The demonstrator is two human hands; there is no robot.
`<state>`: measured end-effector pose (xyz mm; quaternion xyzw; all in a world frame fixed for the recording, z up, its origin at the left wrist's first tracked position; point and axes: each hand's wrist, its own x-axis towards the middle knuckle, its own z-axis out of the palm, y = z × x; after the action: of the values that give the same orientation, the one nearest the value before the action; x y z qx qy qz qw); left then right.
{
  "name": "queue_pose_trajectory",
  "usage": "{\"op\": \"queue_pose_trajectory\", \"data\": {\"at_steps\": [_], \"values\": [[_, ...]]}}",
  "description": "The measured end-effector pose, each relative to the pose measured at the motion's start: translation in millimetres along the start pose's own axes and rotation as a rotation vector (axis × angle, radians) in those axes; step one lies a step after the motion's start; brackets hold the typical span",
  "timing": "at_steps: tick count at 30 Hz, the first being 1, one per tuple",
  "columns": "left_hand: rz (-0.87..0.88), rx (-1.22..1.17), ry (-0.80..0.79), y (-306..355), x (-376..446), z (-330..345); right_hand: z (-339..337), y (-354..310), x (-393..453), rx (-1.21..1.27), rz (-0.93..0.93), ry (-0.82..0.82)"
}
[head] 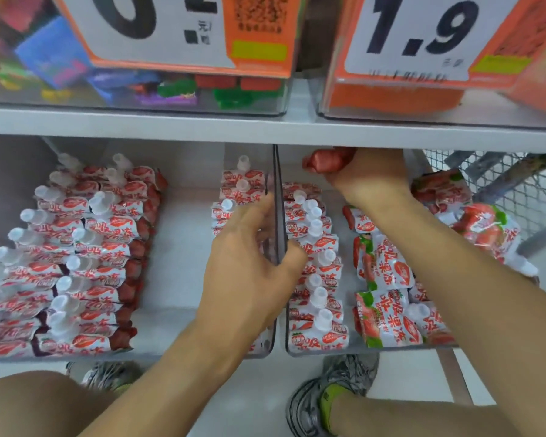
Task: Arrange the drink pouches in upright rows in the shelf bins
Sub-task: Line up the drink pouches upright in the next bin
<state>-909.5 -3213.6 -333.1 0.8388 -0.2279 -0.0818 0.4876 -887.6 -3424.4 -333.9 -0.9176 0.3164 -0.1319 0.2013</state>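
A red pouch (325,159) is gripped by the right hand (368,176) at the back of the right bin (353,350). The clear wall between the bins is pinched by the left hand (249,263), seemingly with fingers and thumb astride it. Upright rows of pouches (73,263) fill the left bin (171,350) (loose ones lie in the right).

Open floor in the left bin (177,247) between pouch rows (85,253) — shelf edge (171,124) overhead.
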Motion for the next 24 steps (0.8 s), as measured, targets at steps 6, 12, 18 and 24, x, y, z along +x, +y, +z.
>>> {"op": "queue_pose_trajectory", "data": {"at_steps": [6, 12, 18, 24], "values": [[0.003, 0.015, -0.002, -1.8, 3.6, 2.9, 5.0, -0.9, -9.3, -0.143, -0.165, -0.049], [0.092, 0.211, 0.008, 5.3, 9.0, -6.1, 5.5, 21.1, 1.1, 0.274, -0.005, -0.07], [0.479, 0.674, -0.188, 42.1, 70.3, -9.5, 15.1, 30.4, -11.3, 0.269, -0.184, 0.156], [0.589, 1.091, -0.783, 61.0, 130.8, 24.2, 30.8, 45.0, -25.4, 0.457, -0.138, 0.332]]}}
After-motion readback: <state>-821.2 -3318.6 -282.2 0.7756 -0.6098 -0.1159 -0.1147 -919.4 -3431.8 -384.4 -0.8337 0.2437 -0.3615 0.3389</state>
